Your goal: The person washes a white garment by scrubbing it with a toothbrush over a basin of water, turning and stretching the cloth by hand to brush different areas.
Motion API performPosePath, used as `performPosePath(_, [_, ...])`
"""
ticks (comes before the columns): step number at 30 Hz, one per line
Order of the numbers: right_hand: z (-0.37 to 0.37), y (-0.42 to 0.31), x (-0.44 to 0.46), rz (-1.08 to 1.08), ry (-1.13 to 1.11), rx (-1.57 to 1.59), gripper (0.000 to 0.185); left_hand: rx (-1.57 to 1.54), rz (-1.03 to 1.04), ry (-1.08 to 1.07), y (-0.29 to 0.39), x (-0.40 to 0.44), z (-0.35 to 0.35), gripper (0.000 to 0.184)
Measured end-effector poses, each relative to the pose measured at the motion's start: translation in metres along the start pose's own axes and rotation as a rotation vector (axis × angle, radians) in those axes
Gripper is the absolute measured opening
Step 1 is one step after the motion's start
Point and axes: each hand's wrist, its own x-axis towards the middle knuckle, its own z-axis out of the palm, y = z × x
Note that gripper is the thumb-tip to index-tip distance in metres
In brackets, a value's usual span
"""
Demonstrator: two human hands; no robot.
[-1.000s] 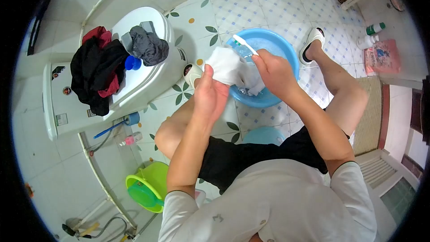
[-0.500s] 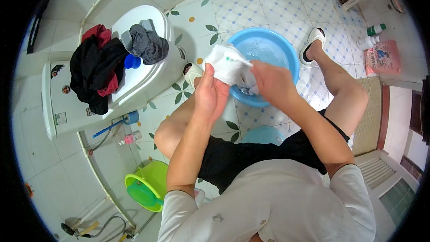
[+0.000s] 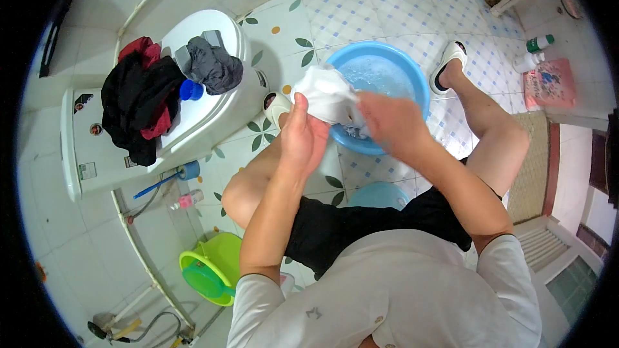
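Observation:
A bunched white cloth [image 3: 324, 93] is stretched between my hands, over the near left rim of the blue basin [image 3: 421, 77]. My left hand [image 3: 304, 135] grips its near left side, the thumb lying on top. My right hand [image 3: 393, 121] is closed on its right edge, knuckles up and smeared by motion. The cloth's lower part hangs by the basin's near wall, partly hidden behind my right hand. Sudsy water [image 3: 380, 77] fills the basin.
Black and red clothes [image 3: 138, 96], a grey garment [image 3: 216, 64] and a blue cap [image 3: 191, 89] lie on the white toilet [image 3: 238, 80]. A green bucket [image 3: 229, 251] stands lower left. A pink bag [image 3: 549, 85] and bottles [image 3: 538, 43] sit at right.
My right hand has shifted slightly along the cloth's right edge. The cloth has folded over, and the small green print that showed on it is out of sight.

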Motion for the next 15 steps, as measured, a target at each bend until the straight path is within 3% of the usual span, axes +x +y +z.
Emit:
performPosePath(2, [0.005,-0.004,-0.007,0.011,-0.144,-0.072,0.013,-0.005,-0.010,0.016,-0.002,0.001,0.001,0.048])
performPosePath(8, [0.000,0.012,0.004,0.160,-0.003,0.162,0.017,-0.014,-0.024,0.018,0.002,-0.003,0.000,0.048])
performPosePath(15, [-0.006,0.011,0.001,0.210,-0.036,0.229,0.020,-0.038,-0.023,-0.028,0.002,-0.001,-0.001,0.048])
